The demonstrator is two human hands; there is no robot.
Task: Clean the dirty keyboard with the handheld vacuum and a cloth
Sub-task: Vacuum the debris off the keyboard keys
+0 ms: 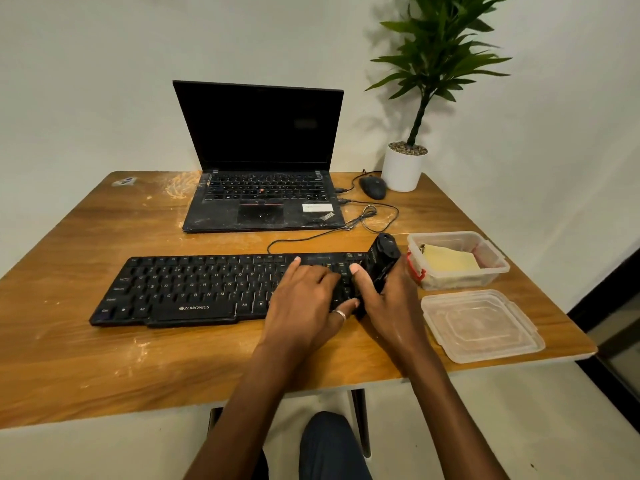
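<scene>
Wooden table (104,358) with keyboard (180,289), laptop (263,202), mouse (373,187), plant pot (403,171), tub (498,268), lid (481,327).

Black keyboard (180,289), white lettering | black handheld vacuum (382,261) | black laptop (263,133), red pointing nub (262,190) | amber wood-grain table (104,358), pale smears (180,188) | yellow cloth (450,261) | clear container (491,268), red clasp (414,268) | translucent lid (481,327) | white pot (401,171), green leaves (440,53) | black mouse (373,187) | off-white wall (86,81)

A single wide-angle view is taken from the person's head, directed forward and down onto the brown wooden worktop (104,358), with the black plastic keyboard (194,289) held just below mid-frame. The worktop is seen from close above its near edge, both forearms (242,410) entering at the bottom border and the plain white wall (86,81) caught at the top.
</scene>
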